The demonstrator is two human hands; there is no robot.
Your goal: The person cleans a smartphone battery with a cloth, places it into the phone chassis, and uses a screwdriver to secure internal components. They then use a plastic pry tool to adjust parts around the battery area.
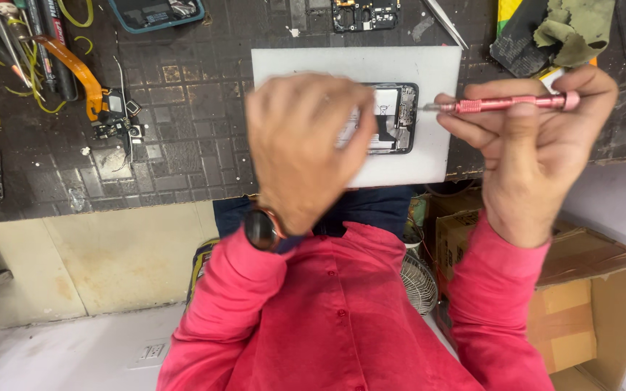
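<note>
Two hands: right hand (537, 137) grips pink screwdriver (505, 104), tip at opened phone (393, 118); left hand (302, 145), blurred, grip unclear, covers phone's left part. Phone on white mat (429, 72) at dark bench (182, 94) front edge; cloth (574, 25), tweezers (443, 22), loose parts (114, 112) around, bare bench left

Small phone-repair workshop. Dark, scuffed workbench (182, 108) carrying opened phone (393, 119) lying on white mat (429, 72), loose circuit boards (364, 14), orange flex cable (77, 69), tweezers (443, 22). Right hand (537, 137) gripping pink precision screwdriver (508, 103). Cardboard boxes (588, 304) sitting underneath.
</note>
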